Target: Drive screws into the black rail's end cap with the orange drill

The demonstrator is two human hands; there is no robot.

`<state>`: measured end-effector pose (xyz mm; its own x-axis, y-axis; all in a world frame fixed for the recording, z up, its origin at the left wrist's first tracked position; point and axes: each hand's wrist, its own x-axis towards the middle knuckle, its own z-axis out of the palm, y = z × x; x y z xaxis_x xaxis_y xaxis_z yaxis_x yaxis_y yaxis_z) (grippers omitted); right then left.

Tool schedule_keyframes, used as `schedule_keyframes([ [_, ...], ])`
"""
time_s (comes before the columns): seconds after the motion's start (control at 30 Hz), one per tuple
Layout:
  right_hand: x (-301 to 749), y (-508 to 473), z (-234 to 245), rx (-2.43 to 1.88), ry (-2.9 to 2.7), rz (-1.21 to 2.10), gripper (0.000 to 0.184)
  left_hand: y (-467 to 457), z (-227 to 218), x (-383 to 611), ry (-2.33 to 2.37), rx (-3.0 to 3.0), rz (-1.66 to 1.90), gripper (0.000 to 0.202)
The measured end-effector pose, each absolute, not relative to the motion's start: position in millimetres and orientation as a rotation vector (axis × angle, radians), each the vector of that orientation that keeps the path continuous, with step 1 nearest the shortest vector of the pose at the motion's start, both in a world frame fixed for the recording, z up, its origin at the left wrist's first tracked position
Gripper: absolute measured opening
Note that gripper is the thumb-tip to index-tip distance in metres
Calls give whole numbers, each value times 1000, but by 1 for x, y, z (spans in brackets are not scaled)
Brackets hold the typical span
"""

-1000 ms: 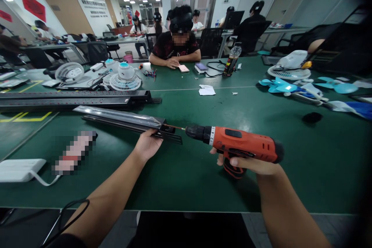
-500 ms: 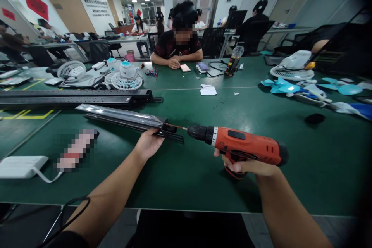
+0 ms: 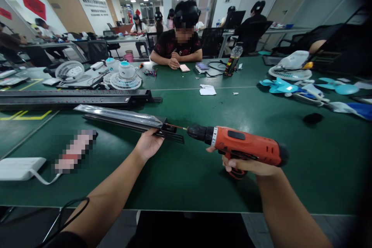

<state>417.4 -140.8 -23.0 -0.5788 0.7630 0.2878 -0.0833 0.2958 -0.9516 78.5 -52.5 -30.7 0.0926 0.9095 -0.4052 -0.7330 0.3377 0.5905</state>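
My right hand [image 3: 247, 166] is wrapped round the grip of an orange and black cordless drill [image 3: 241, 146], held level above the green table [image 3: 203, 170]. The drill's bit points left and its tip meets the near end of a long black and silver power strip [image 3: 124, 119] that lies slanting across the table. My left hand [image 3: 148, 144] grips that same end of the strip, fingers curled under it.
Two more long black strips [image 3: 72, 99] lie behind. Small desk fans [image 3: 125, 77] stand at the back left, blue fan blades [image 3: 279, 85] and a white fan [image 3: 290, 68] at the right. A white adapter [image 3: 20, 168] lies near left. A person sits opposite; others work behind.
The drill and both hands stay almost where they were; the view has shifted slightly. The bit remains at the strip's end.
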Motion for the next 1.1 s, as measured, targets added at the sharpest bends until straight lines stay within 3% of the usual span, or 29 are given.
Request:
schedule_keyframes([
  [0.57,415,-123,-8,-643,-1703,1405,34,-42,-33,80,777,241,1294,45],
  [1.1,417,-119,-11,-644,-1706,1489,38,-40,-38,79,778,238,1291,45],
])
